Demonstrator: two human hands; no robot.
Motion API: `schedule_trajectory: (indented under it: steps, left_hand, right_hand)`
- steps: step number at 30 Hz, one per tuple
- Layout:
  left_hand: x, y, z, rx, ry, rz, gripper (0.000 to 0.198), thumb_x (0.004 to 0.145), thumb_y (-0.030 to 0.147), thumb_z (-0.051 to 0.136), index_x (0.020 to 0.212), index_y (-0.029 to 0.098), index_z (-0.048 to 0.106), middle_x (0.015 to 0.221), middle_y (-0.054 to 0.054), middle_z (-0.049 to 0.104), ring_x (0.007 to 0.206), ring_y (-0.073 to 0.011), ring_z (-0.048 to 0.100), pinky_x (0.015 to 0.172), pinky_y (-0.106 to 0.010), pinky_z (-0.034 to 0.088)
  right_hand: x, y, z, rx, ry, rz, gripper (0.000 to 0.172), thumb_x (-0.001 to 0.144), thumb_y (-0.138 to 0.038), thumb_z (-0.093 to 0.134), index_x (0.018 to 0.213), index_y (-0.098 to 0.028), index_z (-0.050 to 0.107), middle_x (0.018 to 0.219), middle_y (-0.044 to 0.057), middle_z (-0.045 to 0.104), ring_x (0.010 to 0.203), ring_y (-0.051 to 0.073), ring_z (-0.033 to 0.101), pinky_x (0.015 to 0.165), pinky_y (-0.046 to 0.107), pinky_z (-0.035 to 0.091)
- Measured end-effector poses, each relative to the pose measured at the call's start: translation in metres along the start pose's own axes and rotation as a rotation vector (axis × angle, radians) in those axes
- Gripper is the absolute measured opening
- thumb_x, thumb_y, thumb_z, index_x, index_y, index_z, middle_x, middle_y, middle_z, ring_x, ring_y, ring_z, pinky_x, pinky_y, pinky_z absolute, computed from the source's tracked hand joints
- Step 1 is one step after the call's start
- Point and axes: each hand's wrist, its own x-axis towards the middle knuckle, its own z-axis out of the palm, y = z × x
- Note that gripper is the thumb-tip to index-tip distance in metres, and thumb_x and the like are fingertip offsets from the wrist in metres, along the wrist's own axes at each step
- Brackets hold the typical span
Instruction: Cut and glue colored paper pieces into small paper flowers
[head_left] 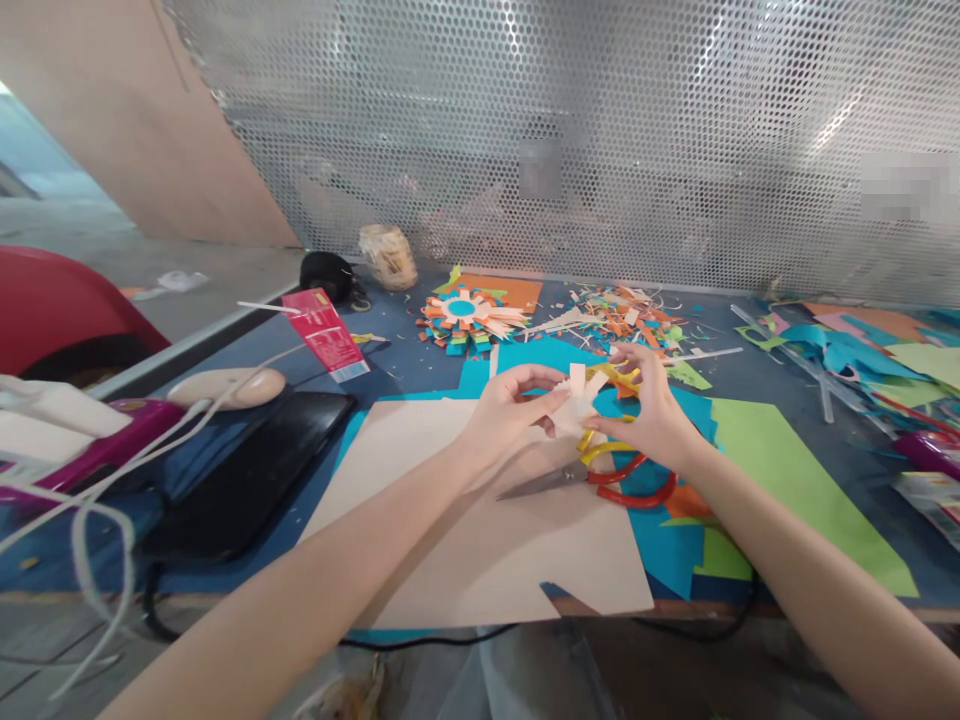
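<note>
A small cream paper piece with fringed strips (576,408) sits at the fingertips of the left hand (519,405), pinched between thumb and fingers at its left side, with strips standing up from the top. The right hand (664,420) is just beside it, thumb and forefinger held wide apart, the thumb tip by the piece's lower right edge; whether it touches is hard to tell. Below the hands, scissors with grey metal blades and red loop handles (544,485) lie on a large cream paper sheet (480,550), handles reaching over blue paper (667,555) near the right wrist. A bright green paper sheet (795,480) is partly covered by the right forearm. Beyond the hands are a layered paper flower with a blue centre (461,309) and a heap of multicoloured paper scraps (630,315). Yellow curved parts (600,448) are partly hidden behind the right hand, so their full shape is unclear.
</note>
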Motion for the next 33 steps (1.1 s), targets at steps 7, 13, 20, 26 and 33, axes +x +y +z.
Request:
schedule_trajectory:
  steps: [7, 13, 20, 26, 33]
  left_hand:
    - [0.0, 0.002, 0.002, -0.087, 0.035, -0.031, 0.027, 0.061, 0.027, 0.076, 0.08, 0.013, 0.062, 0.074, 0.001, 0.06, 0.047, -0.0056, 0.053, 0.041, -0.02, 0.047]
    - [0.005, 0.005, 0.0, -0.234, 0.092, -0.212, 0.024, 0.061, 0.018, 0.075, 0.081, 0.013, 0.062, 0.058, 0.004, 0.059, 0.041, -0.0032, 0.05, 0.041, -0.015, 0.043]
    - [-0.002, 0.008, 0.008, -0.24, -0.031, -0.406, 0.015, 0.066, 0.005, 0.066, 0.08, 0.01, 0.064, 0.052, 0.002, 0.057, 0.037, -0.0033, 0.047, 0.035, -0.014, 0.035]
    - [-0.003, 0.004, 0.01, -0.143, -0.011, -0.354, 0.02, 0.066, 0.017, 0.07, 0.085, 0.013, 0.063, 0.07, -0.003, 0.065, 0.056, -0.0097, 0.059, 0.044, -0.017, 0.041]
    - [0.004, 0.012, -0.009, 0.08, -0.03, 0.103, 0.037, 0.076, 0.049, 0.057, 0.092, 0.017, 0.066, 0.093, -0.008, 0.068, 0.09, -0.0177, 0.061, 0.069, -0.024, 0.048]
  right_hand:
    - [0.0, 0.002, -0.002, 0.05, 0.015, -0.076, 0.075, 0.066, -0.05, 0.068, 0.124, -0.022, 0.03, 0.117, 0.013, 0.043, 0.101, 0.027, 0.045, 0.083, 0.044, 0.044]
    - [0.002, 0.003, -0.007, 0.027, 0.071, -0.17, 0.044, 0.085, -0.028, 0.047, 0.126, -0.025, 0.033, 0.114, 0.011, 0.049, 0.104, 0.025, 0.048, 0.086, 0.045, 0.042]
    - [0.003, -0.009, -0.006, -0.149, -0.046, -0.398, 0.032, 0.079, -0.023, 0.061, 0.11, -0.024, 0.055, 0.118, 0.009, 0.055, 0.112, 0.026, 0.047, 0.095, 0.045, 0.037]
    - [0.002, -0.008, -0.002, 0.085, -0.024, -0.345, 0.006, 0.079, -0.023, 0.061, 0.074, -0.02, 0.058, 0.076, 0.004, 0.062, 0.076, 0.017, 0.058, 0.07, 0.031, 0.048]
    - [0.002, -0.009, -0.001, 0.219, -0.127, -0.041, 0.016, 0.077, -0.027, 0.059, 0.064, -0.019, 0.053, 0.062, 0.0, 0.056, 0.059, 0.013, 0.053, 0.056, 0.026, 0.045]
